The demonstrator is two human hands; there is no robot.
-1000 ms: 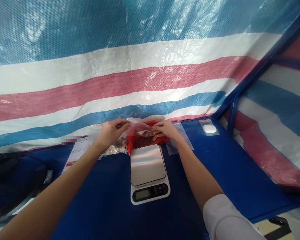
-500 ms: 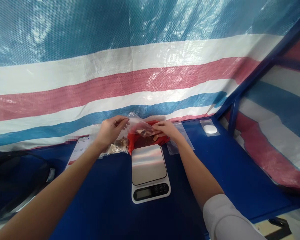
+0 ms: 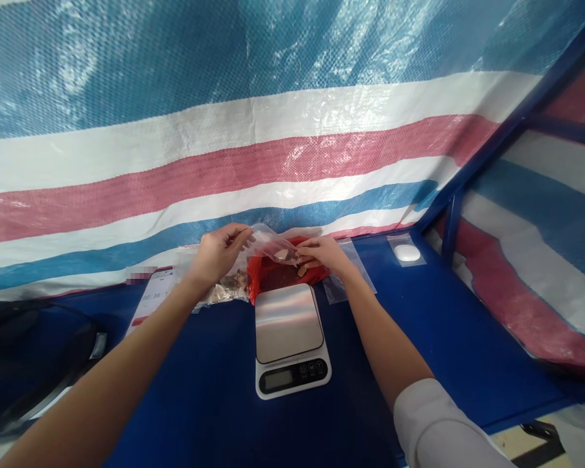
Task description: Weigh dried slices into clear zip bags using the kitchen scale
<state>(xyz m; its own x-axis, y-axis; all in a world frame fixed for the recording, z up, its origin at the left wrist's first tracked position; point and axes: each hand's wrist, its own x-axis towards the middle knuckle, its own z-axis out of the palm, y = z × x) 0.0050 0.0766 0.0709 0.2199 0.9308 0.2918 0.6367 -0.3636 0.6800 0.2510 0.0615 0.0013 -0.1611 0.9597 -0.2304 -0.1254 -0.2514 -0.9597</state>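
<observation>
My left hand (image 3: 223, 252) pinches one side of a clear plastic bag (image 3: 268, 238), held up over an open red bag (image 3: 257, 276). At the clear bag's other side, my right hand (image 3: 320, 253) is closed on its edge. A pale brown piece (image 3: 283, 254) shows through the clear plastic. Another tan piece (image 3: 302, 270) is just below my right fingers; whether they touch it I cannot tell. In front of the red bag stands a white kitchen scale (image 3: 289, 331) with a bare metal plate and a blank-looking display.
Left of the red bag lies a clear bag of pale pieces (image 3: 228, 289), beside a phone (image 3: 153, 292). Flat clear bags (image 3: 338, 289) lie at right, near a white oval object (image 3: 407, 253). A black item (image 3: 39, 357) sits far left. Striped sheeting (image 3: 253, 149) rises behind the blue table (image 3: 214, 390).
The clear bag's raised top has dropped slightly and its pale piece shows more plainly. Both hands keep their grip. The whole view has shifted a little.
</observation>
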